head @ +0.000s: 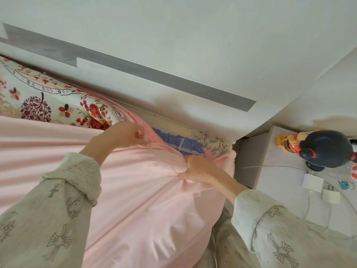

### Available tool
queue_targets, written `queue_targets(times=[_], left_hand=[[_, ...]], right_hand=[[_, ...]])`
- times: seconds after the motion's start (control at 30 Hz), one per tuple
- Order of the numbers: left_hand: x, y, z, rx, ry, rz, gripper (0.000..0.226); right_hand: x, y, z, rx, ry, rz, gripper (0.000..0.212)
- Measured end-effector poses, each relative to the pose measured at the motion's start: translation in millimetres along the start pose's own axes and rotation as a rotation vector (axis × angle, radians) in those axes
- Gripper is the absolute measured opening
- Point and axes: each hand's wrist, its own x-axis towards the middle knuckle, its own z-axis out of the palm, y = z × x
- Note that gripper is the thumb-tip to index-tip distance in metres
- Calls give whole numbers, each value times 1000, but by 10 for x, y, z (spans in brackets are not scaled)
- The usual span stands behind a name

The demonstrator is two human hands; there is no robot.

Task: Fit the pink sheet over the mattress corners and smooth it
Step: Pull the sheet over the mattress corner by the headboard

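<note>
My left hand (123,137) pinches the pink sheet's (135,190) edge; my right hand (195,168) grips a bunched fold beside it. The sheet stops short of the mattress (212,144) corner, near the nightstand (274,163).

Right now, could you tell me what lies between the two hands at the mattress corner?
In the head view, only bunched pink sheet spans between left hand and right hand; both grip it.

White wall (193,35), grey bedside table (274,151)
</note>
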Motion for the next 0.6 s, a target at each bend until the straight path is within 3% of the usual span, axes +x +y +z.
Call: queue_targets(times=[0.17,0.4,0.47,0.6], left_hand=[[-189,-228,15,13,118,-3,37],[-410,-539,101,-58,-184,-246,46],[-434,-576,79,-66,-102,-256,36],[-362,-466,-76,-148,351,-199,23]], right_hand=[[-21,11,42,22,5,-6,52],[-47,-44,27,-135,8,-32,45],[-57,-65,0,-176,-17,-38,47],[-88,-127,3,-184,-32,-74,59]])
